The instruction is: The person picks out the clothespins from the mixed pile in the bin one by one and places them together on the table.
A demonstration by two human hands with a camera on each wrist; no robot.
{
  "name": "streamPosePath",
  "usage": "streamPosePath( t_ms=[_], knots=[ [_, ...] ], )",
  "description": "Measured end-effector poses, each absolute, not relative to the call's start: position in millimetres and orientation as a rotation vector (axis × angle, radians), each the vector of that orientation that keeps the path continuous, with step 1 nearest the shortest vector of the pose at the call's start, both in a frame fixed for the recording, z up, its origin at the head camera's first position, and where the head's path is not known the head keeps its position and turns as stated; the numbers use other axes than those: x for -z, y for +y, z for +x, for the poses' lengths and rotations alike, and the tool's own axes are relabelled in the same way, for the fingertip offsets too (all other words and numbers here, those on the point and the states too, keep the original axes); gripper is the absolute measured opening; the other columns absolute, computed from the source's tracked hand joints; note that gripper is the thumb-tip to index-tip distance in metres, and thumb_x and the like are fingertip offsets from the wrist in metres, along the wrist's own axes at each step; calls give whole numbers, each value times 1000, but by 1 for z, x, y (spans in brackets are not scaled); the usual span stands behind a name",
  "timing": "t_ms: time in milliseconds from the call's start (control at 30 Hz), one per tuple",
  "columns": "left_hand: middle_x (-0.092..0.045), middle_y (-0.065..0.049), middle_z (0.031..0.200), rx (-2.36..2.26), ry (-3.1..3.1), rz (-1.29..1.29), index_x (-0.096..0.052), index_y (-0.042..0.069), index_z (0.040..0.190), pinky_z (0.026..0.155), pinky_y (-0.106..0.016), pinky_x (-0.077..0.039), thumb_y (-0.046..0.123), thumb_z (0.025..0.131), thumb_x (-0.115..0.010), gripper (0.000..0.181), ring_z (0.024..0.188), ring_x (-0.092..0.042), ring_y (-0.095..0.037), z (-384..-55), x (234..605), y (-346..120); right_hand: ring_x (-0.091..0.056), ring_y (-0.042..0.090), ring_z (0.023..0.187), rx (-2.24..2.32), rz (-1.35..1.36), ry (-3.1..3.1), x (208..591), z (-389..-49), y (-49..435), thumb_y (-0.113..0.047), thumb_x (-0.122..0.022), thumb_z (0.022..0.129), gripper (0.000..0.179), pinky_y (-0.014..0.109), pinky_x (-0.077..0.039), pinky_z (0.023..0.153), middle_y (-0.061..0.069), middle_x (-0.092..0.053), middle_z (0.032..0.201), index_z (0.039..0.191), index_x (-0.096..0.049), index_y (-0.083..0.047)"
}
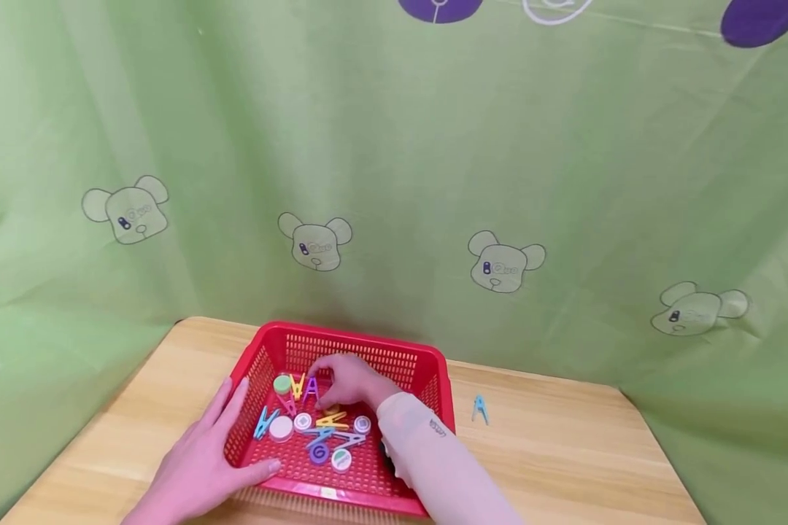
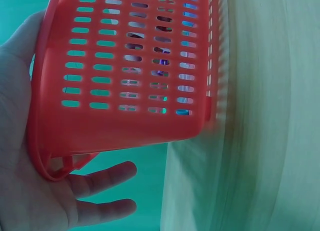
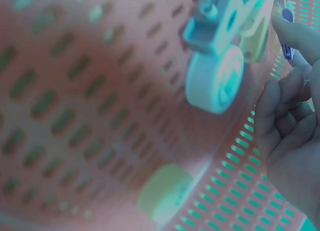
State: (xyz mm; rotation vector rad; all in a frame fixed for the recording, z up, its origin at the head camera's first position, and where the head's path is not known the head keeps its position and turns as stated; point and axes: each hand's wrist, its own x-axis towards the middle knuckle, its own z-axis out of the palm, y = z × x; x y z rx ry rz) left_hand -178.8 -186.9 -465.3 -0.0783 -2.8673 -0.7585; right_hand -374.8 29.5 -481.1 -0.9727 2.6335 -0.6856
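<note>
A red plastic basket (image 1: 361, 490) holds coloured clothespins and round bottle caps. My right hand (image 1: 349, 380) reaches inside it, thumb and index finger around a purple clothespin (image 1: 311, 388); the right wrist view also shows this purple clothespin (image 3: 287, 50) at the fingers. Near that hand lie a yellow clothespin (image 1: 297, 386), a pink clothespin (image 1: 289, 404) and a green cap (image 1: 282, 383). My left hand (image 1: 200, 456) rests across the basket's front left corner, thumb over the front rim, fingers straight along the left side. The left wrist view shows two straight fingers (image 2: 112, 211) beyond the basket handle.
A blue clothespin (image 1: 480, 410) lies on the wooden table (image 1: 558, 445) right of the basket. More caps, such as a purple cap (image 1: 319, 453) and a white cap (image 1: 280, 429), sit on the basket floor. A green curtain (image 1: 394, 146) hangs behind the table.
</note>
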Motion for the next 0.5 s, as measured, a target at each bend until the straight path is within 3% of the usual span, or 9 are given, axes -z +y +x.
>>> streamPosePath(
  t_ms=[233, 500],
  knots=[
    [-15, -20, 163, 755, -2869, -78, -14, 17, 162, 81, -69, -48, 87, 67, -63, 128, 127, -42, -57, -178, 463, -186, -57, 10, 90, 806, -880, 2587, 467, -368, 31, -19, -92, 72, 45, 29, -51, 73, -10, -60, 101, 111, -72, -30],
    [-14, -21, 163, 767, -2879, -80, -14, 15, 162, 82, -70, -47, 85, 67, -65, 129, 128, -40, -58, -179, 463, -186, -55, 10, 98, 766, -898, 2635, 456, -362, 41, -26, -91, 74, 50, 31, -49, 82, -10, -62, 110, 120, -70, -29]
  ],
)
